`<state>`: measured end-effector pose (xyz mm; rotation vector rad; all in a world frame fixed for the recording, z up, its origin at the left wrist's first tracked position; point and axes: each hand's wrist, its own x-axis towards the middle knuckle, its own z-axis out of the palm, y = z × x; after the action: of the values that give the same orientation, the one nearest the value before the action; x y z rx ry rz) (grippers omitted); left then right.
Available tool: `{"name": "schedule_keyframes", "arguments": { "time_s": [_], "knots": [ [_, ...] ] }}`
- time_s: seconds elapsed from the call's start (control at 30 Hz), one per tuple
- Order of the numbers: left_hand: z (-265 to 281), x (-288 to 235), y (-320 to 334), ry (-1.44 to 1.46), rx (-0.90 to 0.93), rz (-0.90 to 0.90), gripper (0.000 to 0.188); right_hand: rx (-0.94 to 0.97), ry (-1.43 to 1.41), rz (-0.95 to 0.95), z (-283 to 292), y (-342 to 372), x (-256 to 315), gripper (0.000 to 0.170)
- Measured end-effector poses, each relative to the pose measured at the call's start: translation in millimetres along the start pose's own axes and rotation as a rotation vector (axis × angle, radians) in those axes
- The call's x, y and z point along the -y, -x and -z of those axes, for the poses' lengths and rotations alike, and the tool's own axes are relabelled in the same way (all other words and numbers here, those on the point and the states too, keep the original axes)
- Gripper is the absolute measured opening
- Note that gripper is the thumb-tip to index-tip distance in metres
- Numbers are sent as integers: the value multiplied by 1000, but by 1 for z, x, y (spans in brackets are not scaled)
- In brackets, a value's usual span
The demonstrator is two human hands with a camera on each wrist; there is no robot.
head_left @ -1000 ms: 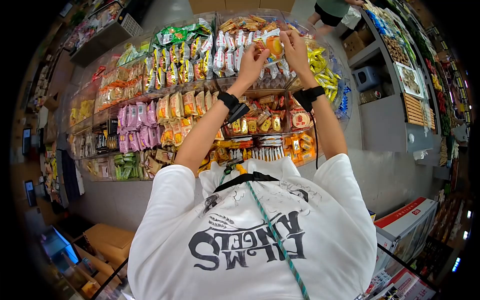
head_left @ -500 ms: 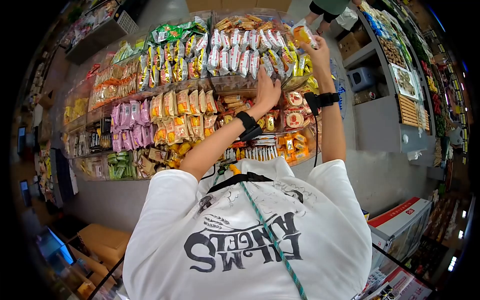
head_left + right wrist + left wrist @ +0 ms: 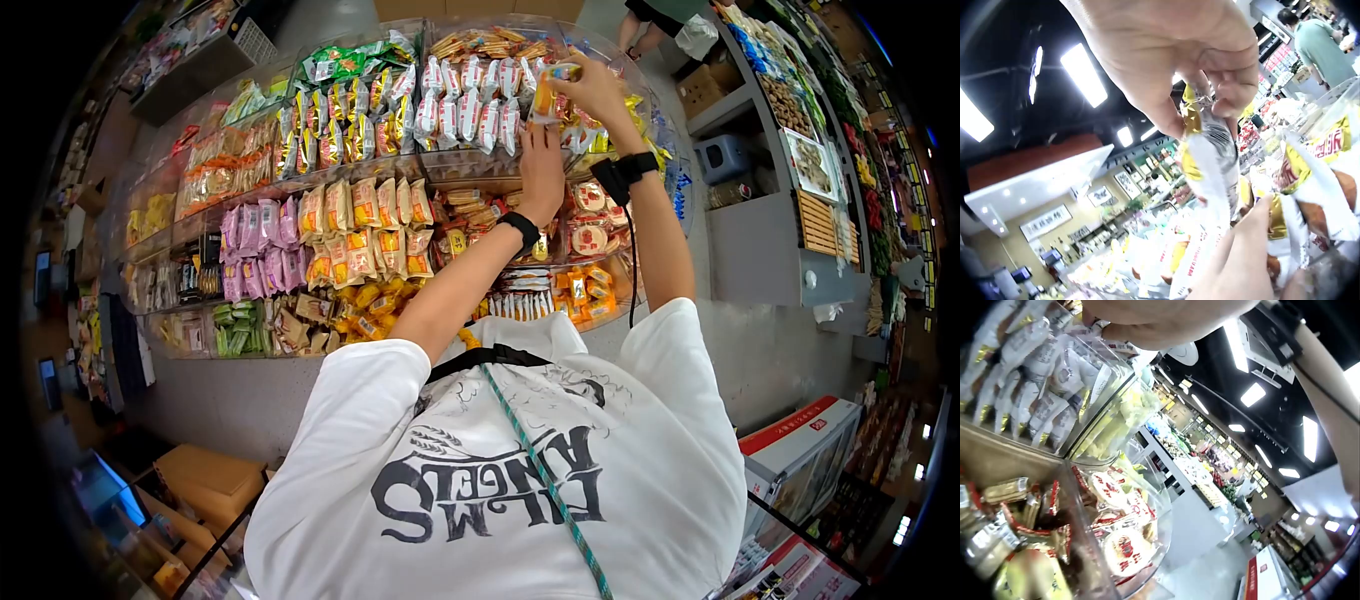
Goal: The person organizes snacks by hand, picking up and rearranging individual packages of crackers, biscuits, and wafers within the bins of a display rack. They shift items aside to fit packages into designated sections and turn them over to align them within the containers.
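My right hand (image 3: 597, 90) pinches a white-and-yellow wrapped packet (image 3: 545, 98) over the upper-right bin of white packets (image 3: 467, 115). In the right wrist view, thumb and fingers of the right hand (image 3: 1179, 62) hold the packet (image 3: 1213, 162) by its upper end, and it hangs down. Just below it, my left hand (image 3: 541, 175) reaches over the front edge of that bin with fingers extended. The left hand (image 3: 1238, 265) lies against packets there; whether it touches the held one cannot be told. In the left wrist view, the left hand (image 3: 1166, 322) hides its fingertips.
Nearer bins hold round red-and-white packs (image 3: 588, 238), tan packets (image 3: 365, 205) and purple packets (image 3: 268, 228). Clear plastic dividers (image 3: 1094, 419) separate the bins. A grey counter (image 3: 750, 250) stands at the right, and another person's legs (image 3: 640, 35) show beyond the display.
The right hand has brought the packet leftward from the bin's far right corner to above my left fingertips. My left hand has shifted slightly and its fingers have straightened.
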<state>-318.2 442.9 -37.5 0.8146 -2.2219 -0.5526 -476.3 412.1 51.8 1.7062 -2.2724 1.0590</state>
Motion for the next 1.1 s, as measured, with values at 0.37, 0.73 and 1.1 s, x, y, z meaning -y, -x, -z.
{"name": "schedule_keyframes", "arguments": {
  "time_s": [0.37, 0.73, 1.1],
  "knots": [
    [9, 10, 27, -195, 99, -218, 54, 549, 367, -17, -89, -11, 21, 15],
    [102, 76, -7, -193, -79, -393, 24, 343, 354, 657, -42, 5, 37, 26],
    [67, 63, -30, -263, -152, -14, 24, 444, -64, 258, -33, 18, 38, 36]
  ]
}}
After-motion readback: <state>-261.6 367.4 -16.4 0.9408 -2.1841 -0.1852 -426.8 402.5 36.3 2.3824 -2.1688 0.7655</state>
